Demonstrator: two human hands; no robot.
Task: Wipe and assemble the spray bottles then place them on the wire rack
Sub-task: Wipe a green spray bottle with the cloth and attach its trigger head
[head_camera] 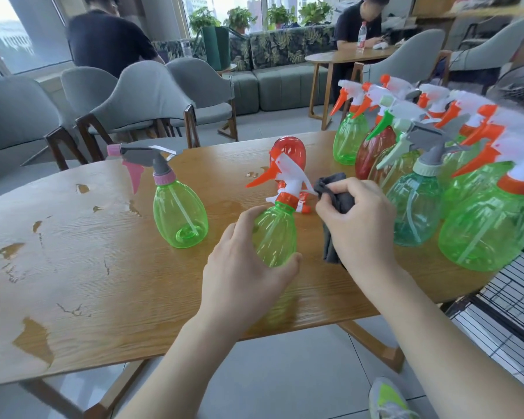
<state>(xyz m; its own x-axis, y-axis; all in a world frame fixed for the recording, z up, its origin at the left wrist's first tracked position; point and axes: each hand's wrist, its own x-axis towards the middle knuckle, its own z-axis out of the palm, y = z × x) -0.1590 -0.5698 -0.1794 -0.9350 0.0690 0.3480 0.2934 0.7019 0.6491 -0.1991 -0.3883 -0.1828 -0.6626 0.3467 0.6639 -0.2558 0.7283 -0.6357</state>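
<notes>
**Green bottle held upright while a dark cloth is brought to its spray head**

A green spray bottle (275,234) with an orange-and-white trigger head (280,179) is stood upright near the middle of the wooden table (73,267). Its body is gripped by the left hand (242,264), fingers and thumb curled round it. A dark grey cloth (335,204) is clutched in the right hand (357,219) and held against the right side of the trigger head. Just beyond, a red bottle (288,154) is seen on the table; how it lies cannot be told. To the left, a green bottle with a grey-and-pink sprayer (179,216) is stood apart. At the right, a crowded group of assembled bottles (421,176) is gathered, mostly green. A black wire rack (502,303) is seen at the near right, beside the table's edge. Grey chairs (152,98) and two seated people are visible farther off.
</notes>
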